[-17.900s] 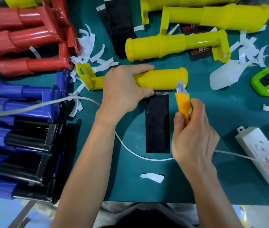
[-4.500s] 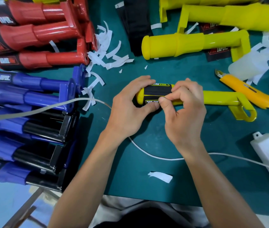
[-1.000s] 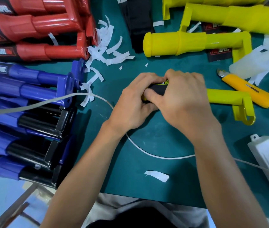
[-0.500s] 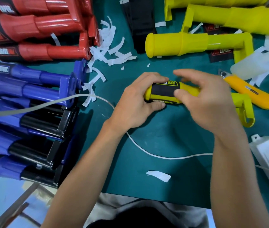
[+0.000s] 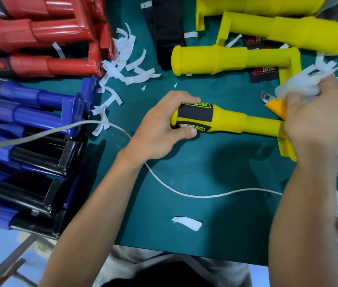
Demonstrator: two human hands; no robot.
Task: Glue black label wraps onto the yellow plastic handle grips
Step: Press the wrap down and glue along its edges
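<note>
While the yellow handle grip [image 5: 228, 122] lies lengthwise on the desk [image 5: 205, 172], the left hand [image 5: 162, 127] curls round its butt end, thumb and fingers on the black label wrap [image 5: 195, 119]. The right hand [image 5: 317, 119], blurred, is over the bracket end, clutching crumpled white paper [image 5: 294, 87].

Open green mat [image 5: 215, 162] lies nearest me, crossed by a white cable [image 5: 184, 193] and one paper scrap [image 5: 186, 223]. Stacked blue handles [image 5: 29, 112] and red handles [image 5: 40, 38] wall off my left; yellow handles [image 5: 226, 59] and an orange knife [image 5: 276, 107] crowd the far right.
</note>
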